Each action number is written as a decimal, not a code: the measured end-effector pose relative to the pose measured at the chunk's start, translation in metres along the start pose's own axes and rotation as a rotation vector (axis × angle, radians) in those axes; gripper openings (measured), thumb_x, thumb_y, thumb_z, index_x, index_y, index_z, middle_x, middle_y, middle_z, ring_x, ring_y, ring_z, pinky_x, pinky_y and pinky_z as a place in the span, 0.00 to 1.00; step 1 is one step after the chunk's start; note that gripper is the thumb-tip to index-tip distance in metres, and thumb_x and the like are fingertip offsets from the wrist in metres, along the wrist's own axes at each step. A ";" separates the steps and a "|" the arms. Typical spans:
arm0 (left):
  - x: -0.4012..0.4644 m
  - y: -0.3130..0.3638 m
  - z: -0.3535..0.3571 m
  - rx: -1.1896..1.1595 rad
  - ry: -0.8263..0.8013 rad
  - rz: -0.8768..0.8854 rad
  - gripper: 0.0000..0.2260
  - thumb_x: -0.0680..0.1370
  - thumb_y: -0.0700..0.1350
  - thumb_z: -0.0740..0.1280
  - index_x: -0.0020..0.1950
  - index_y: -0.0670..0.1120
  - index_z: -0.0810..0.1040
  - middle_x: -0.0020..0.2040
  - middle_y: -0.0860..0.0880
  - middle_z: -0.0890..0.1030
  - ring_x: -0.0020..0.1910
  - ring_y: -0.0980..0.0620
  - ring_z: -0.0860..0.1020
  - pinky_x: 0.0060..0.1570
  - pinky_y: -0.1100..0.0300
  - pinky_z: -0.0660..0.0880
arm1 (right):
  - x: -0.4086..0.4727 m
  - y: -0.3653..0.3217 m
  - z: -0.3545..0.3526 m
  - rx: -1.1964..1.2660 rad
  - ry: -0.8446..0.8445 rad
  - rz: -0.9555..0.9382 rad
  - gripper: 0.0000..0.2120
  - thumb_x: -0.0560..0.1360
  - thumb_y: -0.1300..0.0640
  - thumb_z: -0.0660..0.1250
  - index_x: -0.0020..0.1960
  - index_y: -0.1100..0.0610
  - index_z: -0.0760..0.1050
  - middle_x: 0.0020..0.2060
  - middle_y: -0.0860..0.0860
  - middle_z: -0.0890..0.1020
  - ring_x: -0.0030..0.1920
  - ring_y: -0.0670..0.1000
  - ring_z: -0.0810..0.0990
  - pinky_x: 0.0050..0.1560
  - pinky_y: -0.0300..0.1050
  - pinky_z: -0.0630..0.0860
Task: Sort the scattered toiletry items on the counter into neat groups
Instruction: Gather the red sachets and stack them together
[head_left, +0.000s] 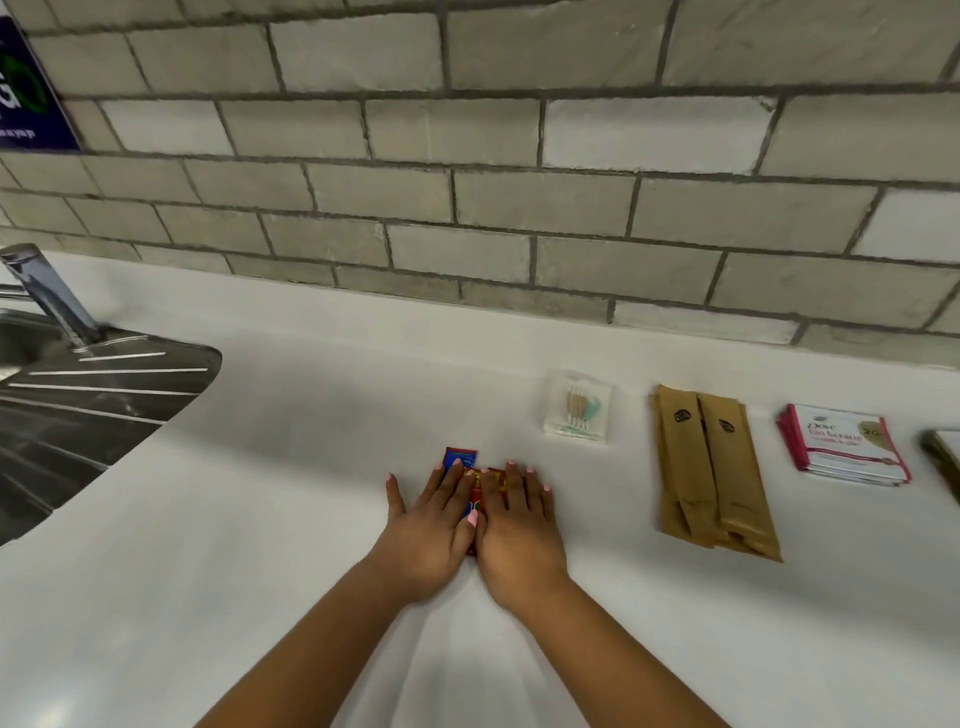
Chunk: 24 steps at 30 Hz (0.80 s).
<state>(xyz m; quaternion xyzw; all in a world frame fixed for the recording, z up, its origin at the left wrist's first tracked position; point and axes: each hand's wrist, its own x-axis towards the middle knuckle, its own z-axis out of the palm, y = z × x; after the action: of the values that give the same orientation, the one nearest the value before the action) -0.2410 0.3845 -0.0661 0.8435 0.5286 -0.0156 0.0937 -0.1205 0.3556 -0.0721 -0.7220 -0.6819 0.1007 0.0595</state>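
1. Both hands lie flat, palms down, side by side on the white tabletop (260, 545), pressing on a small cluster of red and blue sachets (460, 459). The left hand (434, 525) and right hand (519, 525) touch at the thumbs.
2. The fingers (511, 480) of both hands are extended and slightly spread; nothing is pinched or held.
3. The sachets sit directly beneath the fingers, poking out toward 12 o'clock, their long axis running roughly 12 to 6. Both hands are equally near.
4. Other groups already lie toward 2 to 3 o'clock: a clear packet of swabs (577, 408), 2 brown paper sleeves (714, 467) and a stack of white-and-pink sachets (844, 444), each well apart.
5. Judgement: squaring this pile calls for closing inward along 9 to 3; thin sachets may slip over one another.
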 end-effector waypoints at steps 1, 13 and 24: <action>0.009 -0.006 -0.002 0.008 0.000 0.005 0.53 0.57 0.69 0.15 0.78 0.50 0.43 0.78 0.52 0.43 0.77 0.54 0.41 0.70 0.37 0.35 | 0.011 -0.002 0.001 0.006 0.003 0.008 0.25 0.68 0.47 0.52 0.52 0.54 0.83 0.52 0.57 0.84 0.52 0.58 0.83 0.50 0.55 0.78; 0.115 -0.056 -0.018 0.025 0.002 0.040 0.47 0.62 0.68 0.22 0.77 0.50 0.42 0.78 0.53 0.42 0.77 0.55 0.40 0.70 0.35 0.38 | 0.125 -0.011 0.003 0.083 0.143 0.075 0.28 0.70 0.47 0.49 0.57 0.55 0.81 0.58 0.60 0.80 0.58 0.62 0.80 0.56 0.58 0.75; 0.164 -0.062 -0.024 0.024 -0.006 0.018 0.29 0.77 0.59 0.34 0.77 0.51 0.43 0.78 0.53 0.43 0.77 0.55 0.41 0.71 0.35 0.39 | 0.171 0.001 -0.005 0.112 0.079 0.029 0.26 0.82 0.50 0.47 0.77 0.55 0.48 0.77 0.58 0.47 0.77 0.59 0.43 0.75 0.54 0.40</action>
<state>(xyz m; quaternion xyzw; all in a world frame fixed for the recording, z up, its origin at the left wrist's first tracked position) -0.2263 0.5604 -0.0722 0.8491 0.5207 -0.0239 0.0854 -0.1099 0.5259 -0.0779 -0.7306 -0.6619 0.1108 0.1253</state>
